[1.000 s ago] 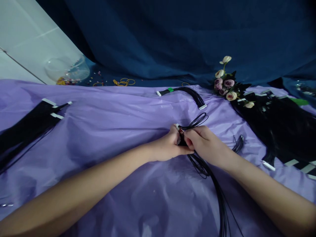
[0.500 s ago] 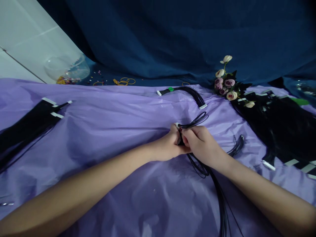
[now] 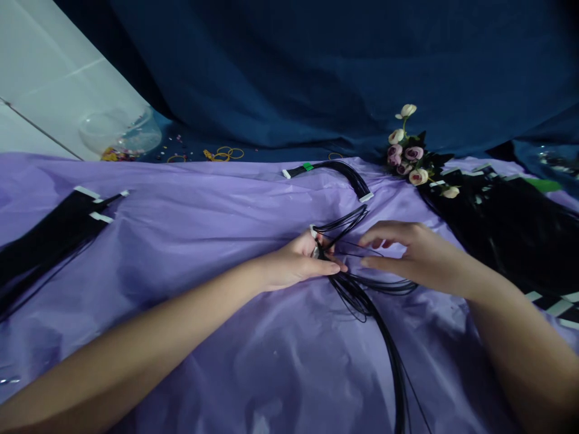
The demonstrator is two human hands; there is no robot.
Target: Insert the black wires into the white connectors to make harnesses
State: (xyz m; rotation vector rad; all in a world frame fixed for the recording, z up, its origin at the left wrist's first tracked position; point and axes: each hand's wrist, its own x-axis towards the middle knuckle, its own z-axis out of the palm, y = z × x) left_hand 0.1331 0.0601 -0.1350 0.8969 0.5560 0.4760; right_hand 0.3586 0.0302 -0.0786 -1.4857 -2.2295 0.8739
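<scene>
My left hand (image 3: 305, 256) is closed around a bundle of thin black wires (image 3: 362, 301) near a white connector (image 3: 313, 231). Some of the wires loop up and to the right above the fingers. Others fan out below the thumb, and a long tail runs down to the bottom edge. Just to the right, my right hand (image 3: 407, 256) is open, its thumb and fingers apart. One thin wire passes close to its fingertips, and a wire loop lies under its palm. A finished-looking black cable (image 3: 341, 166) with white ends and green tape lies beyond the hands.
A purple sheet (image 3: 194, 241) covers the table. Black cable stacks with white connectors lie at left (image 3: 49, 229) and right (image 3: 511, 229). Artificial flowers (image 3: 409, 150), yellow rubber bands (image 3: 224, 154) and a clear tub (image 3: 122, 132) are along the back, by the blue curtain (image 3: 316, 72).
My right hand has let go of the wires at the connector and moved right, its fingers opening. My left hand keeps its hold, and the wire loops have spread out.
</scene>
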